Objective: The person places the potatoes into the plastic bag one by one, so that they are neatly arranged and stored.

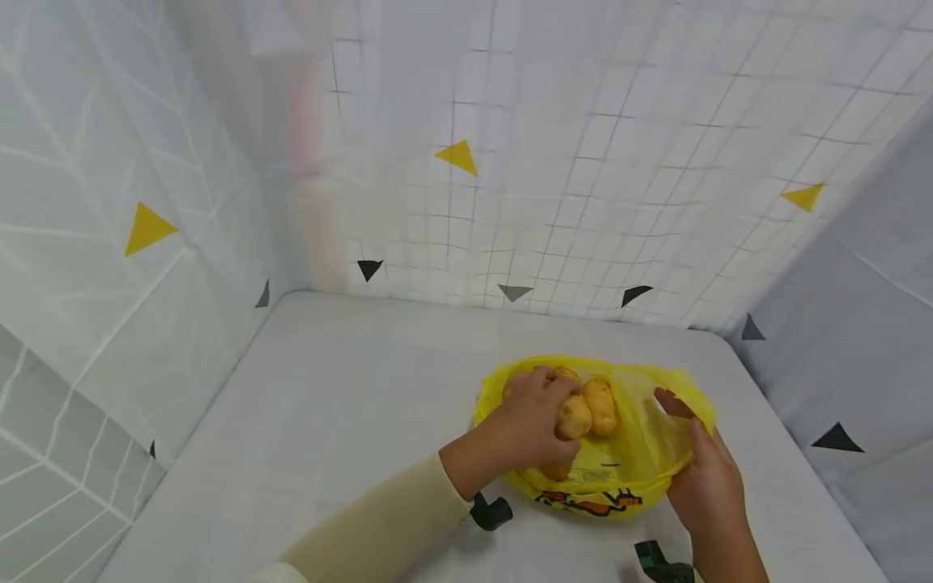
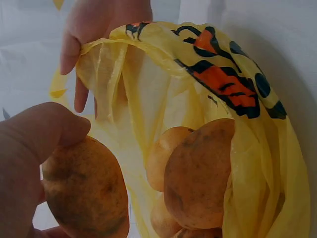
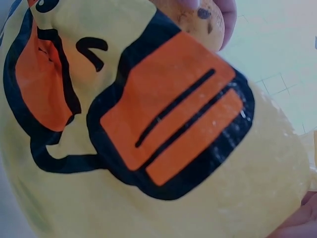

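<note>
My left hand (image 1: pixel 519 429) grips a potato (image 1: pixel 573 417) at the mouth of a thin yellow plastic bag (image 1: pixel 641 470). In the left wrist view the thumb lies over the top of this held potato (image 2: pixel 89 191), and its skin shows dark blotches. Other potatoes (image 2: pixel 200 173) lie inside the bag, one of them an oblong potato (image 1: pixel 601 407) beside the held one. My right hand (image 1: pixel 710 486) holds the bag's right edge, spreading the mouth. Orange and black printing (image 3: pixel 173 109) covers the bag's near side and fills most of the right wrist view.
The bag rests on a white-covered table (image 1: pixel 350 389), right of its middle. White sheeting (image 1: pixel 554 178) with a thin grid and yellow and black triangles rises behind the table. More sheeting (image 1: pixel 860 340) stands along the right side.
</note>
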`<action>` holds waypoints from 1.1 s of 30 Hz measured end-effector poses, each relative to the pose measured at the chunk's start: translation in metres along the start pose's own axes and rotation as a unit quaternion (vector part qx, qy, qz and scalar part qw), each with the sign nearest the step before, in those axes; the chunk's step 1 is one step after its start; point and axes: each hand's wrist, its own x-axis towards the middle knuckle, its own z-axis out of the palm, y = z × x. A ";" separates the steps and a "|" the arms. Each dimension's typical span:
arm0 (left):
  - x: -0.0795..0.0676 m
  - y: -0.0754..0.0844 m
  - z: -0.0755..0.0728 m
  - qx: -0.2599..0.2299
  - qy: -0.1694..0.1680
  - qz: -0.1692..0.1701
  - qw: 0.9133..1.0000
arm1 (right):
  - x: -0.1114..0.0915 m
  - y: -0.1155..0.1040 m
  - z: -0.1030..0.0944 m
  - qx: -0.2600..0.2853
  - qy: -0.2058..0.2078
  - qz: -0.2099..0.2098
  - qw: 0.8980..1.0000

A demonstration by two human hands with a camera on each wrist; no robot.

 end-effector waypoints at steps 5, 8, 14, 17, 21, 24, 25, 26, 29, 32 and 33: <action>0.005 0.003 0.010 0.019 -0.008 0.018 1.000 | -0.001 0.001 -0.002 0.006 -0.011 -0.010 1.000; 0.007 0.005 0.015 0.032 -0.014 0.030 0.999 | -0.002 0.002 -0.002 0.010 -0.012 -0.008 1.000; 0.010 0.010 0.021 0.048 -0.024 0.041 0.998 | -0.003 0.000 -0.001 0.009 -0.007 0.013 1.000; 0.013 0.011 0.025 0.051 -0.034 0.045 0.997 | -0.004 0.000 -0.002 0.003 -0.011 0.021 1.000; 0.018 0.011 0.032 0.068 -0.041 0.054 0.995 | -0.005 0.000 -0.002 -0.002 -0.016 0.023 1.000; 0.020 0.012 0.037 0.088 -0.040 0.055 0.994 | -0.005 0.000 -0.003 -0.005 -0.014 0.024 1.000; 0.021 0.012 0.038 0.095 -0.038 0.056 0.993 | -0.005 0.000 -0.003 -0.007 -0.014 0.023 1.000; 0.022 0.013 0.040 0.102 -0.037 0.057 0.992 | -0.005 0.000 -0.003 -0.007 -0.014 0.021 1.000; 0.023 0.014 0.042 0.114 -0.038 0.058 0.991 | -0.006 0.000 -0.003 -0.003 -0.019 0.013 1.000; 0.024 0.015 0.045 0.121 -0.040 0.059 0.990 | -0.005 0.000 -0.003 0.000 -0.022 0.007 1.000; 0.024 0.015 0.046 0.123 -0.040 0.060 0.990 | -0.005 0.000 -0.003 -0.002 -0.023 0.004 1.000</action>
